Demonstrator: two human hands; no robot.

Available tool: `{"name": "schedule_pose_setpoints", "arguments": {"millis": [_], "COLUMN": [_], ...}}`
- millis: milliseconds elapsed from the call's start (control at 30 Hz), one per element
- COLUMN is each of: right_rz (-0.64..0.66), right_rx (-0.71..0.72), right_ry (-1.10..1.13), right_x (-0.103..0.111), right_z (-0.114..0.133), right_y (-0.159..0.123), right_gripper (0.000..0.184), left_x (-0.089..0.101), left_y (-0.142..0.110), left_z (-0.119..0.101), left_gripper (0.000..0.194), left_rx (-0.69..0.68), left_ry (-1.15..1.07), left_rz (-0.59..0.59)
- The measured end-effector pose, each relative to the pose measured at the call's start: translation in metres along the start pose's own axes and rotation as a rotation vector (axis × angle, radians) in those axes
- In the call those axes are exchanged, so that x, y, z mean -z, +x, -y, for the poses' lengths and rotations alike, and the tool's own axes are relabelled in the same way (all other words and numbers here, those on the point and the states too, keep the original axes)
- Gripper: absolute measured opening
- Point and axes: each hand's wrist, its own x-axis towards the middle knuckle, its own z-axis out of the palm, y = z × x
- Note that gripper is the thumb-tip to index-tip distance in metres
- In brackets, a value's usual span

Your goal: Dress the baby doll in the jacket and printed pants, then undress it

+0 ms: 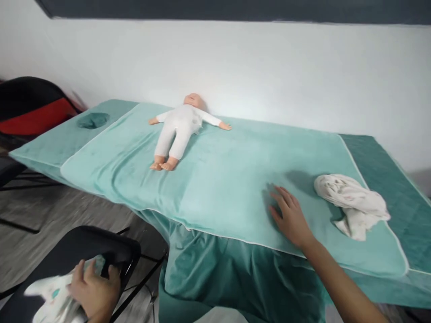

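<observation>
A baby doll (182,128) in a white suit lies face up near the far edge of the teal-covered table (232,179). My right hand (289,215) rests flat on the light teal blanket, fingers spread, a short way left of a crumpled white cloth (353,202). Low at the left, my left hand (92,291) is closed on a white patterned garment (50,298) that lies on the seat of a black chair (77,251).
A white wall runs close behind the table. A round face hole (93,120) shows at the table's left end. A black and red chair (30,107) stands at the far left. Grey wood floor lies below.
</observation>
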Motion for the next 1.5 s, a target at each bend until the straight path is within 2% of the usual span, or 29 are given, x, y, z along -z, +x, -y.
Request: {"name": "schedule_pose_setpoints", "arguments": {"millis": [33,100,200,267,333,433,500,567,633,700,800,867,933,1033,1133,1267,1400,1500], "right_rz": [-0.052,-0.186,-0.357,-0.362,-0.289,-0.223,-0.262,-0.318,-0.351,-0.302,-0.161,-0.023,0.082,0.122,0.107,0.103,-0.071,-0.256], "right_rx": [-0.026,-0.101,-0.283,-0.396,-0.463,-0.512,-0.501,-0.470,-0.449,-0.410,-0.188,-0.052,0.013,0.029,-0.062,-0.215,-0.266,-0.198], "right_ry": [-0.064,-0.210,-0.395,-0.422,-0.390,-0.319,-0.222,-0.079,0.087,0.272,0.442,0.446,0.454,0.558,0.713,0.821,0.786,0.790], "right_x": [0.009,0.030,0.060,0.072,0.078,0.080,0.079,0.075,0.068,0.059,0.043,0.030,0.016,-0.001,-0.009,-0.008,0.003,0.018], "right_z": [-0.009,-0.027,-0.059,-0.082,-0.105,-0.128,-0.130,-0.117,-0.091,-0.055,0.000,0.028,0.045,0.051,0.046,0.039,0.037,0.038], "right_y": [-0.009,-0.024,-0.038,-0.041,-0.040,-0.031,-0.018,0.001,0.025,0.051,0.084,0.098,0.105,0.106,0.103,0.102,0.104,0.106], "right_gripper": [0.038,0.044,0.058,0.063,0.057,0.042,0.037,0.034,0.032,0.031,0.027,0.028,0.028,0.025,0.020,0.022,0.020,0.012], "left_x": [-0.007,-0.021,-0.031,-0.029,-0.021,-0.009,-0.004,-0.002,-0.003,-0.004,-0.005,-0.004,-0.002,0.001,0.002,0.003,0.007,0.009], "left_y": [0.005,0.014,0.019,0.019,0.018,0.017,0.017,0.017,0.020,0.023,0.030,0.033,0.035,0.035,0.035,0.034,0.035,0.035], "left_z": [-0.015,-0.058,-0.150,-0.222,-0.293,-0.381,-0.424,-0.453,-0.469,-0.476,-0.472,-0.465,-0.459,-0.456,-0.457,-0.457,-0.456,-0.457], "left_gripper": [0.095,0.070,0.040,0.028,0.028,0.028,0.025,0.026,0.035,0.050,0.069,0.072,0.069,0.063,0.067,0.072,0.067,0.056], "left_rx": [-0.020,-0.125,-0.309,-0.482,-0.655,-0.793,-0.811,-0.783,-0.694,-0.523,-0.237,-0.085,0.074,0.258,0.288,0.318,0.334,0.306], "left_ry": [-0.102,-0.270,-0.476,-0.600,-0.774,-0.896,-0.940,-1.064,-1.267,-1.550,-1.955,-2.126,-2.215,-2.248,-2.264,-2.273,-2.239,-2.206], "left_rz": [-0.141,-0.288,-0.315,-0.278,-0.180,0.089,0.297,0.512,0.719,0.844,0.874,0.878,0.876,0.830,0.826,0.865,0.836,0.804]}}
